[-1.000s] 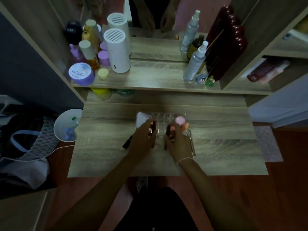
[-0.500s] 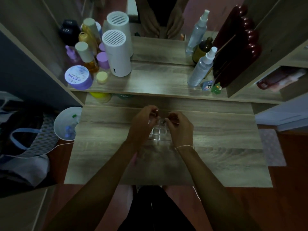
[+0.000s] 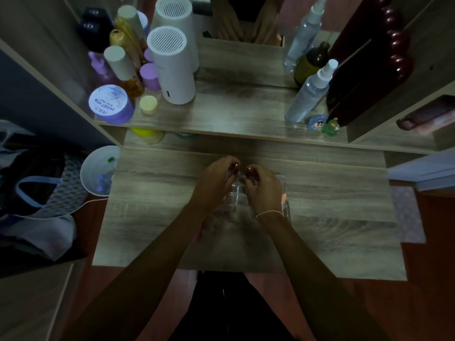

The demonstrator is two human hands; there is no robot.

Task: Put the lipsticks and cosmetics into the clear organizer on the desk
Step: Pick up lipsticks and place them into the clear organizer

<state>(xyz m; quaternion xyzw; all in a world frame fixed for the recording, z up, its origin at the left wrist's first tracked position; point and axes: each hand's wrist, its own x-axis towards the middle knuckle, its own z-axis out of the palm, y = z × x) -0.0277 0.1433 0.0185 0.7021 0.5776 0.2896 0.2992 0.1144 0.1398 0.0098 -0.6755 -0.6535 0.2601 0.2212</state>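
The clear organizer [image 3: 237, 196] sits in the middle of the wooden desk [image 3: 332, 205], mostly covered by my two hands. My left hand [image 3: 214, 179] hovers over its far left part, fingers closed on a small dark red lipstick [image 3: 235, 167]. Close beside it, my right hand [image 3: 264, 189] pinches another dark red lipstick [image 3: 250, 170] over the compartments. The two hands almost touch at the fingertips. A pink-orange cosmetic [image 3: 284, 197] shows at the organizer's right side, and a pink item [image 3: 197, 236] peeks out under my left forearm. The dim light hides the organizer's contents.
A raised shelf [image 3: 234, 119] behind the desk carries a white cylinder [image 3: 172, 67], a purple jar [image 3: 110, 104], several bottles at the left and a spray bottle [image 3: 310, 92] at the right. A white bin [image 3: 98, 171] and a bag [image 3: 37, 188] stand left of the desk.
Both hands have moved from the organizer's near edge to its far part, carrying the lipsticks. The white and pink items seen behind the organizer a second ago are hidden by my hands.
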